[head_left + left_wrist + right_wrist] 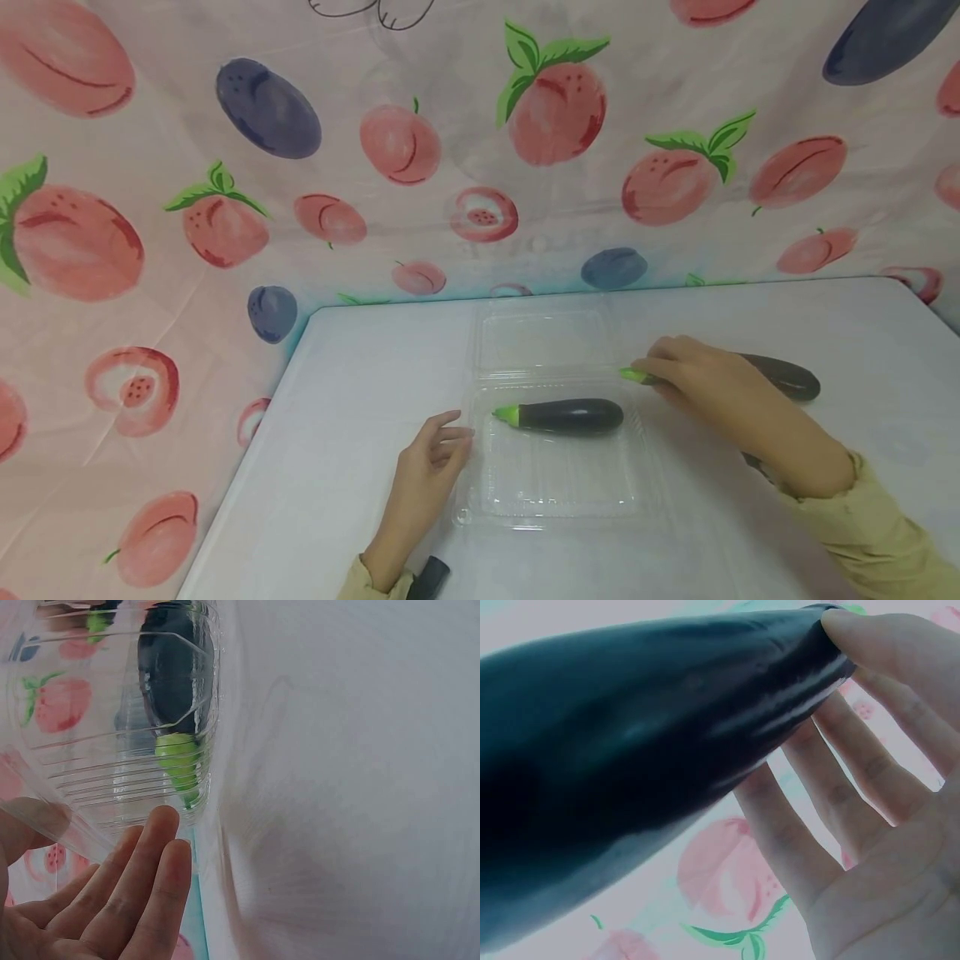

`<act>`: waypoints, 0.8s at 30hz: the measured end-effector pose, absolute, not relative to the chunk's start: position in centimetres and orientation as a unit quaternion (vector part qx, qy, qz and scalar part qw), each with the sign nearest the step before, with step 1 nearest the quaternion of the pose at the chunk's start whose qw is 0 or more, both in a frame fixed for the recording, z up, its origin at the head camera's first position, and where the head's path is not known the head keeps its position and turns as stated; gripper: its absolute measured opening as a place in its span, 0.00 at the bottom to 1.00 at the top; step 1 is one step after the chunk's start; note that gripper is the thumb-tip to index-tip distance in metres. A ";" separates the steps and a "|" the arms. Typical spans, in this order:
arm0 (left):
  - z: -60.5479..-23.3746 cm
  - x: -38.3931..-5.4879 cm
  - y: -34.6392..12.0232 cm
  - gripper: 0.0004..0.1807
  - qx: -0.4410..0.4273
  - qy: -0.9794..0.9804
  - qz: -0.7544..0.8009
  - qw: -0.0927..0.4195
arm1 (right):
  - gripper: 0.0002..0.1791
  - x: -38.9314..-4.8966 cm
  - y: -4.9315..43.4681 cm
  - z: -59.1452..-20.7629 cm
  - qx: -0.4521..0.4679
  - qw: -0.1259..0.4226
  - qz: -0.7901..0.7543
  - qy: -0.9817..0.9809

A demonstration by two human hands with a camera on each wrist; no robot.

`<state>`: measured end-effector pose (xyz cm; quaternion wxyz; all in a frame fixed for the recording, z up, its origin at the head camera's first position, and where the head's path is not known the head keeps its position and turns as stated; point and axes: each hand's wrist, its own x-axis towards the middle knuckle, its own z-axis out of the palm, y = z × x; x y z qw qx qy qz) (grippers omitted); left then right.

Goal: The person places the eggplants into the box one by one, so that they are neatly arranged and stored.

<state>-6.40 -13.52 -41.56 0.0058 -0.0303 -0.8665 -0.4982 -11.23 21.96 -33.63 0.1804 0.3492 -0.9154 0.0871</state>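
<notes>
Eggplant (645, 727), pinched near its stem by the right hand (697, 372) just right of the box (558, 487), could be dropped if that one end slips, while the left hand (429, 462) is held wide at the box's left edge.

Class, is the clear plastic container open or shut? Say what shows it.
Open. In the head view, its lid lies spread out beyond the base, leaving the eggplant in the base uncovered.

On the table (360, 375), the container (558, 487) holding one eggplant (573, 417) lies between the left hand (431, 457) and the right hand (697, 371).
</notes>
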 end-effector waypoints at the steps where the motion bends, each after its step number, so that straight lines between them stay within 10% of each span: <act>1: -41.6 -6.4 -13.5 0.23 -0.029 -0.866 -0.499 0.006 | 0.20 -11.2 21.8 -33.6 0.351 0.184 0.087 -0.914; 24: -41.6 -6.4 -13.5 0.23 -0.033 -0.872 -0.487 0.018 | 0.20 -11.2 18.6 -32.8 0.346 0.132 0.100 -0.924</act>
